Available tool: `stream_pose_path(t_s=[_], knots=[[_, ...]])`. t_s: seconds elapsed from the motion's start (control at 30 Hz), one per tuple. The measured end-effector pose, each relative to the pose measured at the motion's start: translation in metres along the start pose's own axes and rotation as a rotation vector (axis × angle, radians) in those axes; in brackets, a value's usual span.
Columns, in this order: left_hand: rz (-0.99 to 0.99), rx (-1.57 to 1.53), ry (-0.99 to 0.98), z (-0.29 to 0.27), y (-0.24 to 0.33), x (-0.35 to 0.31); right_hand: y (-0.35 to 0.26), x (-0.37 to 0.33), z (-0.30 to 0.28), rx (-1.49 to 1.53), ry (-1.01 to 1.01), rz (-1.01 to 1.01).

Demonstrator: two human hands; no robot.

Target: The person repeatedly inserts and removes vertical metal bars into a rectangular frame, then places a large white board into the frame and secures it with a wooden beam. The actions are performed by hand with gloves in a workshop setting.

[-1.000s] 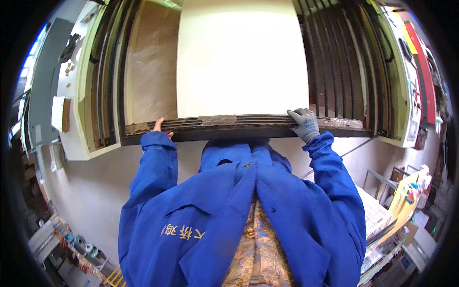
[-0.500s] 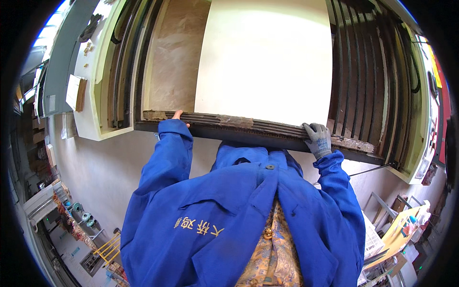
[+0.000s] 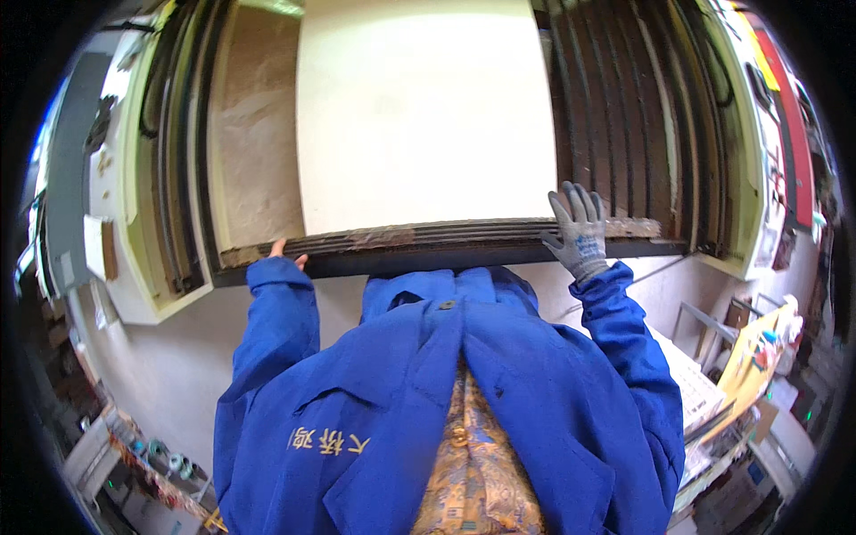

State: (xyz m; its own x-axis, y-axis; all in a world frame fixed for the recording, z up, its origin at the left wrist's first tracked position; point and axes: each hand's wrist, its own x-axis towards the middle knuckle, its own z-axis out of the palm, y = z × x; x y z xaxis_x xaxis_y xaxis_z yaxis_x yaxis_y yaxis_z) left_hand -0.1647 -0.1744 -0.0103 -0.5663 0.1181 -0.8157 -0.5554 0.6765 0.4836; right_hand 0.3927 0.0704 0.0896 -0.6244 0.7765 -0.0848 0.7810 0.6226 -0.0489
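A dark ribbed front bar (image 3: 437, 259) of a wide machine frame crosses in front of my body. At its left part, my bare left hand (image 3: 285, 255) is closed on the edge, with only some fingers showing beyond the blue cuff. My right hand (image 3: 581, 234), in a grey work glove, is over the bar's right part with its fingers spread and nothing in it. A large white board (image 3: 423, 116) lies flat inside the frame, and its near edge reaches the bar. My right fingertips are beside the board's near right corner; whether they touch it I cannot tell.
Left of the board is a brownish surface (image 3: 259, 134); dark parallel rails (image 3: 615, 116) run on its right. Pale side housings (image 3: 134, 259) flank the frame. Behind on the right stands a yellow panel (image 3: 749, 366) among stacked items. A small block (image 3: 101, 248) rests on the left housing.
My right hand has let go of the bar and opened, fingers now spread. My left hand stays on the bar. The whole view has shifted, so the frame appears further left.
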Motion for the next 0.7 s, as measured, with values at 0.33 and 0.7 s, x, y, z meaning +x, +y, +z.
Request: stream_pose_path(t_s=[0.33, 0.7], knots=[[1.15, 1.257, 0.282, -0.035, 0.007, -0.046, 0.035, -0.034, 0.053, 0.072, -0.032, 0.09], [1.224, 1.6, 0.102, -0.016, 0.028, -0.046, 0.049, -0.033, 0.064, 0.114, -0.048, 0.026]])
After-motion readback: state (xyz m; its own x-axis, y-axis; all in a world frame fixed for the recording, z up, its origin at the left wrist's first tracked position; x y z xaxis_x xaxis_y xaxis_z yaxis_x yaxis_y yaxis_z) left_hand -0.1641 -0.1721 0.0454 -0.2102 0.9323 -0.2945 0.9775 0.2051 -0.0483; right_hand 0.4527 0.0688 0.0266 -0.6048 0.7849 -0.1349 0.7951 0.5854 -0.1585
